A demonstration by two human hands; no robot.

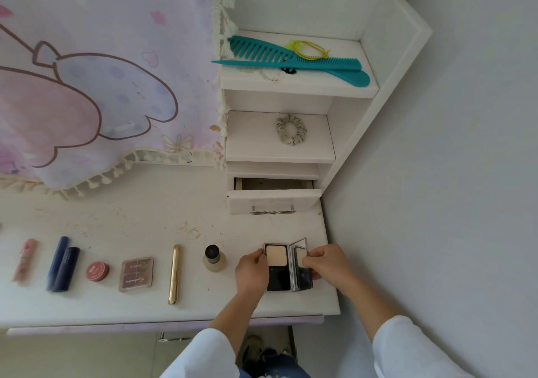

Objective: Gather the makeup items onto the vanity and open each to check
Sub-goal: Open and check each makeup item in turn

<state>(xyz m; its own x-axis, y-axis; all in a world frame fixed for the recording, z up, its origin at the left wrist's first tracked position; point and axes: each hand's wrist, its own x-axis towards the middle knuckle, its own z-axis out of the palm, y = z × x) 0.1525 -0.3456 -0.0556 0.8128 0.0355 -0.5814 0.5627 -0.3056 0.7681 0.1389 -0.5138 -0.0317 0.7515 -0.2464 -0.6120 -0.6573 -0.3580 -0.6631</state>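
Your left hand [251, 271] and right hand [327, 262] both pinch the open compact [281, 276]; the palette [136, 274] at nine o'clock bears unreadable lettering.

Tabletop [145, 217], left of powder compact [276, 255]: 1 foundation bottle [214, 260], 1 gold tube [174, 274], 1 eyeshadow palette [136, 274], 1 red pot [97, 271], 2 dark blue tubes [67, 268], 1 pink tube [25, 260]. Above compact: 1 scrunchie [291, 129], 2 teal combs [262, 50].

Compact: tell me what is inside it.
The open compact shows a pale powder pan and a dark compartment. The right hand covers part of the lid; the left hand hides the left edge.
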